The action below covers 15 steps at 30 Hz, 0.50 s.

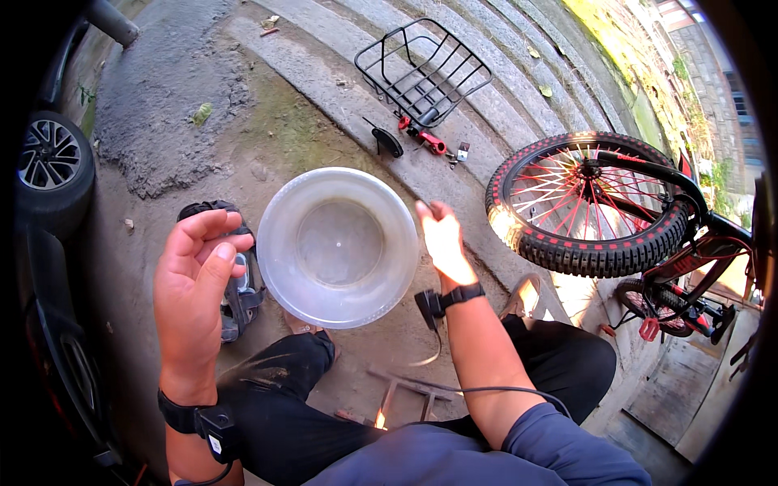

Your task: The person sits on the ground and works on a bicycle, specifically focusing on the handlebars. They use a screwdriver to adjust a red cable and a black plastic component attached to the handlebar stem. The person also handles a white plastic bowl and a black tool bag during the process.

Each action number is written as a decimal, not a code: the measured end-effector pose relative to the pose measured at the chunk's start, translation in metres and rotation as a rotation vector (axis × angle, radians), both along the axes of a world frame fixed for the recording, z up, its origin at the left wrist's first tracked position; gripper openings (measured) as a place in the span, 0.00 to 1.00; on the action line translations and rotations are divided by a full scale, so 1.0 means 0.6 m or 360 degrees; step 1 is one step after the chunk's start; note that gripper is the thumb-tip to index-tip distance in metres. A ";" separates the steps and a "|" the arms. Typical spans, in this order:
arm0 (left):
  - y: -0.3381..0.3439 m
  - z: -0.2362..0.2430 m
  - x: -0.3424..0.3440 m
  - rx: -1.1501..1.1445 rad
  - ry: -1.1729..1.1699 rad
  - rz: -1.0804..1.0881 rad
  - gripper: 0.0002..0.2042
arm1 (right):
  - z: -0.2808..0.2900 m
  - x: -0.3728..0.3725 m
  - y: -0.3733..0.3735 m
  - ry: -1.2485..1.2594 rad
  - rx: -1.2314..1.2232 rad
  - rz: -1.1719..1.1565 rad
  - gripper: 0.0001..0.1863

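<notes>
A round translucent plastic basin (279, 279) stands on the ground between my feet, with only a shallow trace of something cloudy at its bottom. My left hand (198, 279) is raised left of the basin, palm turned inward, fingers loosely bent and apart with nothing in them. Behind it, partly hidden, lies a dark bag-like item (243, 304) with straps. At the basin's right rim is my right hand (444, 239), brightly lit; its fingers curl away from view, so I cannot tell whether they touch the rim or hold anything. Both wrists wear black straps with small devices.
A bicycle with a black-and-red wheel (585, 263) lies tipped over at right. Beyond the basin are a black wire basket (423, 77), red metal parts (433, 144) and a black pedal-like piece (386, 142). Stone steps rise behind. A car wheel (55, 154) stands at left.
</notes>
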<state>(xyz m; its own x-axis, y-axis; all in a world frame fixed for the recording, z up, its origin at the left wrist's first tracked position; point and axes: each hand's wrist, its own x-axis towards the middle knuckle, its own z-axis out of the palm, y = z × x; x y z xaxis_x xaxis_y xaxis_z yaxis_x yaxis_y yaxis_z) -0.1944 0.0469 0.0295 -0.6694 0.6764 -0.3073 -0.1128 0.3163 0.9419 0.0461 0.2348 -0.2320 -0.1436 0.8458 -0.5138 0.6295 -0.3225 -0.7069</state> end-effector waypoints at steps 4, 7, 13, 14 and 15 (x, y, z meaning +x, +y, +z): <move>0.000 -0.012 -0.015 -0.0016 -0.0017 0.0040 0.13 | 0.043 -0.088 0.112 0.0528 -0.0174 -0.0490 0.38; 0.005 -0.019 -0.027 -0.0046 -0.0022 0.0043 0.14 | 0.017 -0.123 0.176 0.0862 -0.0473 -0.0742 0.41; 0.012 -0.042 -0.046 -0.0126 -0.0007 0.0007 0.15 | -0.031 -0.174 0.252 0.1096 -0.0911 -0.0958 0.41; 0.009 -0.046 -0.051 -0.0140 -0.0011 0.0009 0.15 | -0.033 -0.182 0.256 0.1119 -0.0973 -0.1008 0.40; 0.009 -0.048 -0.055 -0.0153 -0.0015 0.0009 0.15 | -0.034 -0.183 0.255 0.1113 -0.0887 -0.0961 0.31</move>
